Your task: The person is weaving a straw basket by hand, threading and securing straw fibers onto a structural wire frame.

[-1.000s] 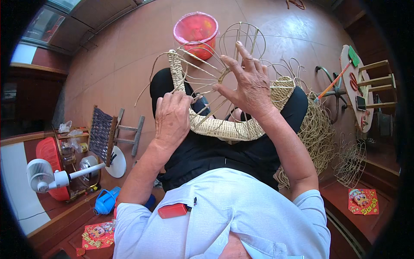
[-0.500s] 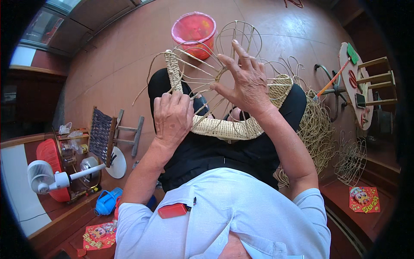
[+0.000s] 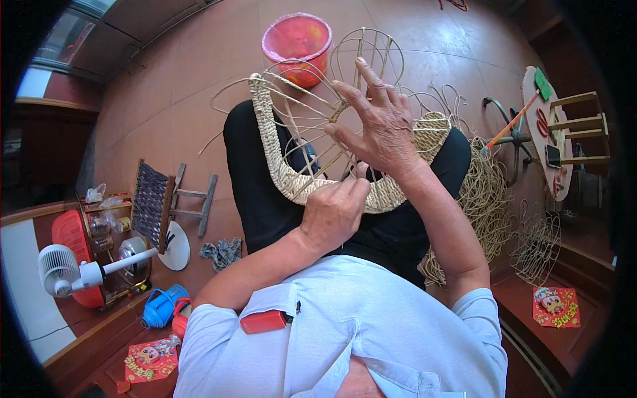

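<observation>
A wire-and-straw frame lies over my lap, with a U-shaped woven straw rim [image 3: 273, 162] and thin spokes [image 3: 312, 123] running in to a small centre ring. A double wire loop [image 3: 368, 50] stands out at its far side. My right hand [image 3: 381, 129] rests over the spokes, fingers spread, thumb and forefinger by the centre ring. On the near stretch of the rim is my left hand [image 3: 335, 209], its fingers pressed together; what they pinch is hidden. Loose strands stick out past the rim's far left end.
A pink-red bucket [image 3: 296, 46] stands ahead on the floor. Right of my knee lies a heap of straw cord [image 3: 484, 212], with a wire frame [image 3: 536, 249] beside it. A woven-seat stool [image 3: 154, 205], a white fan [image 3: 63, 270] and a grey rag [image 3: 223, 253] are at left.
My left hand has moved from the rim's left arm toward me and rightward, onto its near curve, uncovering the left side. My right hand has stayed nearly still.
</observation>
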{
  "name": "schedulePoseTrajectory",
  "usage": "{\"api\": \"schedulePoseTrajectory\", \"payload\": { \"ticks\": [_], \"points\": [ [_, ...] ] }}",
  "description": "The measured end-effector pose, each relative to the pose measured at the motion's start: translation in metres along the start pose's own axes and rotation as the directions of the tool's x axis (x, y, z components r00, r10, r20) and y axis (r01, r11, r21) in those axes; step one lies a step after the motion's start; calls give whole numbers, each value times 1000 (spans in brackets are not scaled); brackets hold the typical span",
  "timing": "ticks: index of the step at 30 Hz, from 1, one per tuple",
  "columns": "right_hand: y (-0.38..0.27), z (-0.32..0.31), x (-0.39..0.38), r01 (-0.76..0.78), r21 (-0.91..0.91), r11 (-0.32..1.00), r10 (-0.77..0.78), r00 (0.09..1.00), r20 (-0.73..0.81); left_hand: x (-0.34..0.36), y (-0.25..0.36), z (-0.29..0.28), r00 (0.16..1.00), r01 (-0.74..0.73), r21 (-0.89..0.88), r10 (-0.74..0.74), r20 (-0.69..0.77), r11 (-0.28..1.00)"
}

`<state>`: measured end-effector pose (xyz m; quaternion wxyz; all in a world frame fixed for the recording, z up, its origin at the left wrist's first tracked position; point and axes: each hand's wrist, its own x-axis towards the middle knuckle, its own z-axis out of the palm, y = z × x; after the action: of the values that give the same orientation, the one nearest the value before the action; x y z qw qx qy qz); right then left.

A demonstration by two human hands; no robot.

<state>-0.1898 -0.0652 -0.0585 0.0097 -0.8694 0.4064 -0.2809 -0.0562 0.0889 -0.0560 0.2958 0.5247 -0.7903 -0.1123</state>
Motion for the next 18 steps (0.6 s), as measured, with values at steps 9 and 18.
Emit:
{"api": "schedulePoseTrajectory", "payload": {
  "ticks": [9,18],
  "points": [
    [-2,-17,3,-25,56,998,17,990,140,-10,21,8,997,-8,-179,23,80,984],
    [1,-22,5,-20,67,998,8,986,168,-53,-3,-52,979,197,-48,-195,58,979]
  ]
}}
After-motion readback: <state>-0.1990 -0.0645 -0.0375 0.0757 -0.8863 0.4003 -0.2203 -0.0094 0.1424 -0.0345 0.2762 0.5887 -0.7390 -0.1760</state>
